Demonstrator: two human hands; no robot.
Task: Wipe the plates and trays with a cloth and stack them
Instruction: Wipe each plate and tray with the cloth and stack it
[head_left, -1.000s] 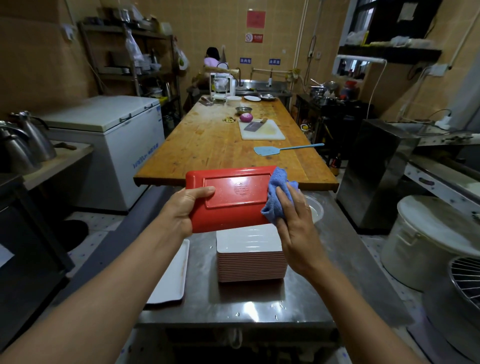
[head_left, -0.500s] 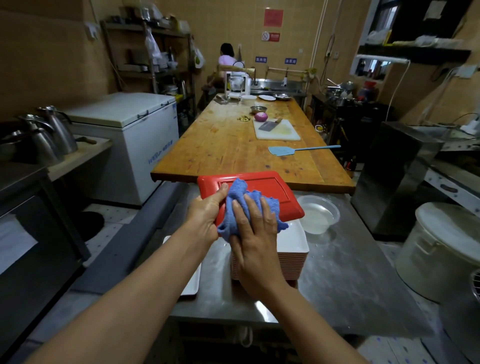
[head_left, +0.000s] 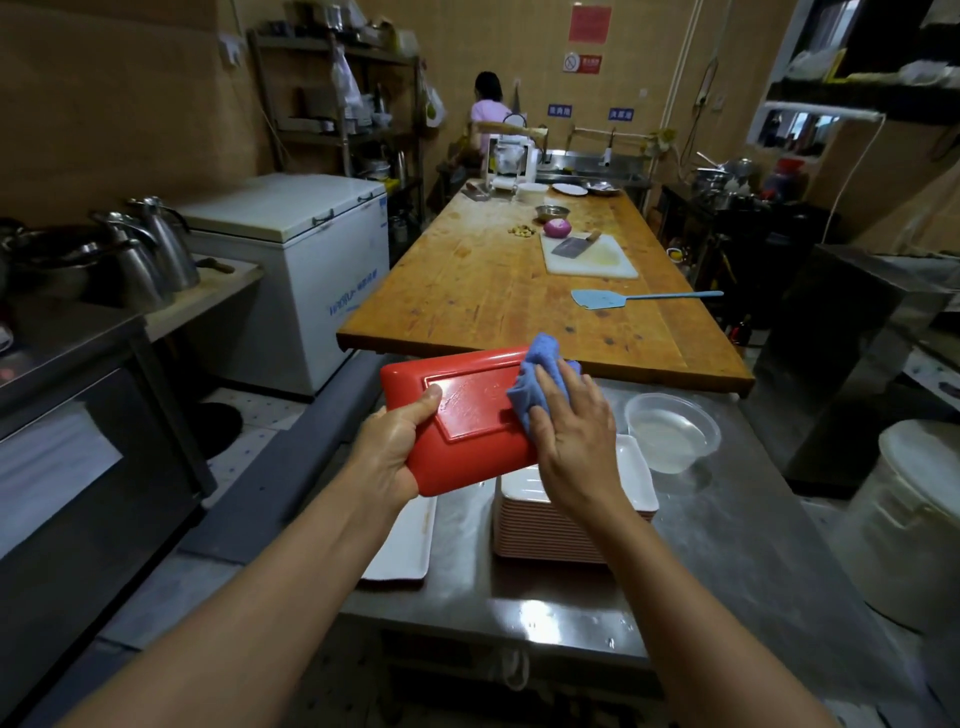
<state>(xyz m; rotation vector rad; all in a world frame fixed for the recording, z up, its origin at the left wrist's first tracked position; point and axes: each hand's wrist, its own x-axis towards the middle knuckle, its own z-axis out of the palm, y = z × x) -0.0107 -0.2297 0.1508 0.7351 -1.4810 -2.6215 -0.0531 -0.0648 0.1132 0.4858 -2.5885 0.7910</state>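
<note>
My left hand (head_left: 395, 447) grips the left end of a red rectangular tray (head_left: 467, 415), held underside up above the steel table. My right hand (head_left: 574, 439) presses a blue cloth (head_left: 537, 376) flat against the tray's right part, fingers straight. Under the tray stands a stack of white and pink square plates (head_left: 566, 525). One white tray (head_left: 408, 540) lies flat on the table to the left of the stack.
A clear plastic bowl of water (head_left: 672, 434) stands right of the stack on the steel table (head_left: 727, 561). Beyond lies a long wooden table (head_left: 467, 291) with a cutting board, cleaver, onion and blue spatula. A person stands at the far sink. White freezer at left.
The cloth and my right hand slid from the tray's left part to its right part. The tray now tilts more toward me in my left hand.
</note>
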